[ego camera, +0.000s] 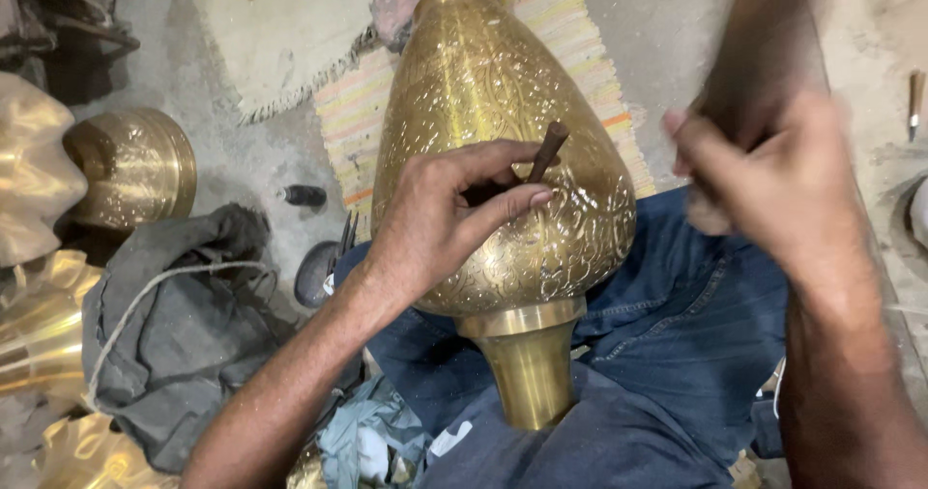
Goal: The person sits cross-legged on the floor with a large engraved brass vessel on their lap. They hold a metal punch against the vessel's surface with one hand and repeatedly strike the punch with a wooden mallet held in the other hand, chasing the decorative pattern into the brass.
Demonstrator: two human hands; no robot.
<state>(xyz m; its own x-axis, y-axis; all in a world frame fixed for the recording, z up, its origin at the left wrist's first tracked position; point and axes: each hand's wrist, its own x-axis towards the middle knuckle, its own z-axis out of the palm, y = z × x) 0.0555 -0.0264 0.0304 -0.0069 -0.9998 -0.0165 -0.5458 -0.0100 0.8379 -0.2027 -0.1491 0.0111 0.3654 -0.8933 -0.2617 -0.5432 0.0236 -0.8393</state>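
At the far left, brass pieces (130,165) and a grey cloth (184,325) are lying on the floor. The left hand (440,214) is pinching a dark chisel (548,151) between its fingers, tip against the engraved brass vase (503,141) resting across the person's jeans (677,334). The right hand (773,175) is blurring above — clenched round something I cannot make out. A skewed blow could be skidding the chisel across the pattern, or catching those fingers — the curved wall is offering little purchase.

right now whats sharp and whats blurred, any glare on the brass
Head view: the right hand is smeared by motion blur; the left hand, its punch and the brass vase are sharp; soft glare speckles the vase's engraved belly and its smooth neck.
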